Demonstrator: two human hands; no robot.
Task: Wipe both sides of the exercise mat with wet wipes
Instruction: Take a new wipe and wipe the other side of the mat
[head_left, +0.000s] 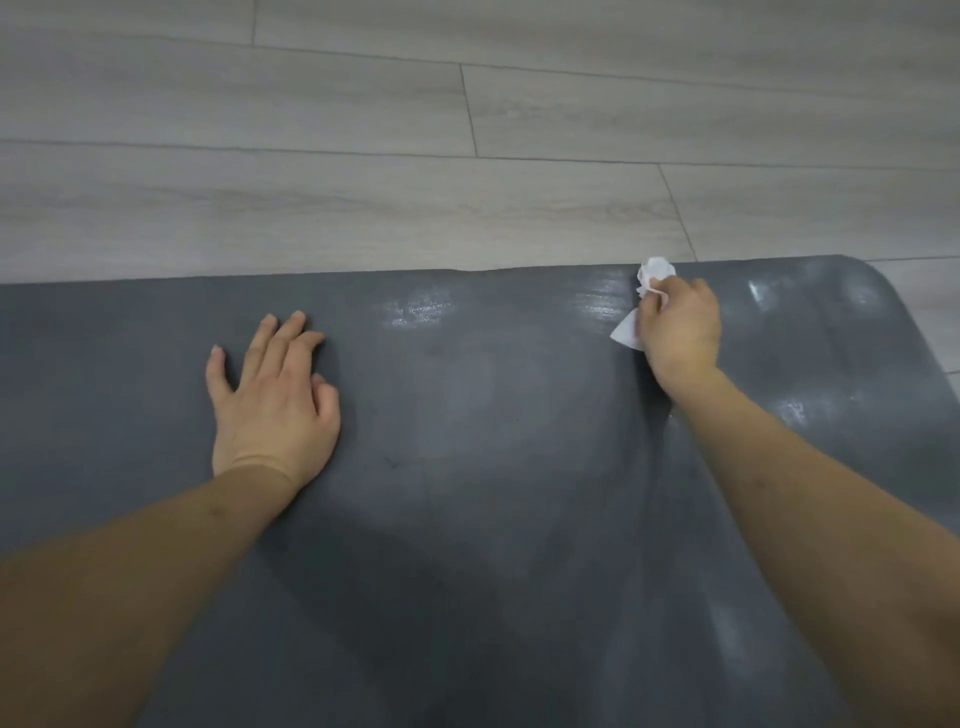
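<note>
On the pale wood-plank floor (363, 182) the dark grey exercise mat (467, 467) lies spread flat, its far long edge running across the view and its rounded right corner in sight. The right hand (680, 332) is curled around a crumpled white wet wipe (649, 291), pressing it down right at that far edge. The left hand (270, 395) lies flat on the mat with fingers spread, holding nothing, well apart from the right.

What worries me is the ridge the mat has thrown up just beside the right wrist: a fold runs from the wipe back toward the person. A hard stroke toward the left hand would likely bunch it further, and the wipe would skip the hollow. The far edge also shows a small ripple, so a push outward may carry the wipe off onto the floor and pick up dirt. The wipe is balled small, so streaks and missed bands seem likely; wet patches gleam only near the far edge and the right end, and the middle looks dull and dry.

There is plenty of room: bare planks beyond the edge, a wide stretch of mat between the hands, more running off leftward. The underside cannot be seen.
</note>
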